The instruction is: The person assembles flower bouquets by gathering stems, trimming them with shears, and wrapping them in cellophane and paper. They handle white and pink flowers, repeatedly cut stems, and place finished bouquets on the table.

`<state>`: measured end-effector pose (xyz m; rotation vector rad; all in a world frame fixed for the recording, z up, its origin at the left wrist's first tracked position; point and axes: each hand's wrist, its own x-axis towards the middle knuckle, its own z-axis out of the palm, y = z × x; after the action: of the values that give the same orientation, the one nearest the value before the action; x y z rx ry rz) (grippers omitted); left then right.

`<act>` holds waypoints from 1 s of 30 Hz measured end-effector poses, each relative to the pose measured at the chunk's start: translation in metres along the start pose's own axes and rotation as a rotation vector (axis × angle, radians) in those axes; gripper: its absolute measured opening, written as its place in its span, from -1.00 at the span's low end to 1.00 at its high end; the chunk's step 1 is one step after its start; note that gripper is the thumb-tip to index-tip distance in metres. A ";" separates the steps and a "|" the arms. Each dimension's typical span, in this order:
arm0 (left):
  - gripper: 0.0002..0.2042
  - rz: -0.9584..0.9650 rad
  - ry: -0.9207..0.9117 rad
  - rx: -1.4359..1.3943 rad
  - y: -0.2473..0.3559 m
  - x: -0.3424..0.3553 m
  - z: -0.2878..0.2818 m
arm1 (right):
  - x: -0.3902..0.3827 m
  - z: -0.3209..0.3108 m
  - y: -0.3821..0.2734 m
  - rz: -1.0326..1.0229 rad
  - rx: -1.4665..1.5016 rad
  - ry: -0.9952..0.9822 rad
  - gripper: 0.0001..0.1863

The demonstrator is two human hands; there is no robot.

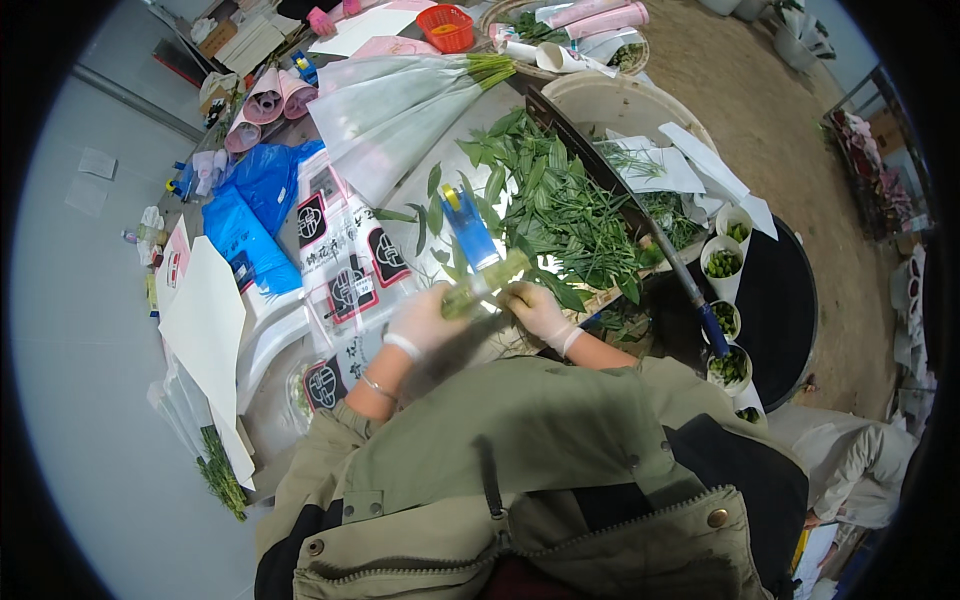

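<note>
My left hand (428, 318), in a white glove, is closed around a short bundle of green stems (487, 284), smeared by motion. Close to the lower side of that bundle, my right hand (540, 312), gloved too, has its fingers bent in a pinch; what they hold is too blurred to name. Just beyond the bundle stands a blue tape dispenser (472, 232) with a yellow roll at its far end. A heap of cut green leaves and stems (570, 205) lies to the right of the dispenser, reaching close to my right hand.
A long dark bar with a blue handle (714, 330) slants along the heap's right side. White paper cones of greenery (722, 264) line a black tub (790, 310). Paper-wrapped stems (385, 125), printed plastic sheets (350, 250) and blue bags (250, 220) cover the left. Another person (850, 460) is at right.
</note>
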<state>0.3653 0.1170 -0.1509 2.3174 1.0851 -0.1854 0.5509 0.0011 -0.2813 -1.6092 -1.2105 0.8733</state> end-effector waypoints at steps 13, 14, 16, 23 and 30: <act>-0.64 0.020 0.280 0.218 0.012 0.016 0.016 | 0.006 -0.017 -0.087 0.397 1.236 -0.187 -0.27; -0.63 0.022 0.254 0.203 0.011 0.015 0.016 | -0.001 -0.018 -0.087 0.378 1.387 -0.237 -0.19; -0.63 0.037 0.253 0.180 0.011 0.012 0.017 | -0.009 -0.019 -0.092 0.313 1.453 -0.293 -0.12; -0.64 0.217 0.241 0.263 0.014 -0.014 0.027 | -0.045 -0.018 -0.132 0.334 0.775 -0.131 -0.37; -0.25 0.377 0.150 -0.055 -0.009 -0.058 -0.005 | -0.097 0.040 -0.118 0.053 0.640 0.615 -0.63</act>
<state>0.3198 0.0857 -0.1305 2.4651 0.6896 0.1624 0.4511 -0.0698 -0.1819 -1.2369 -0.3960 0.6324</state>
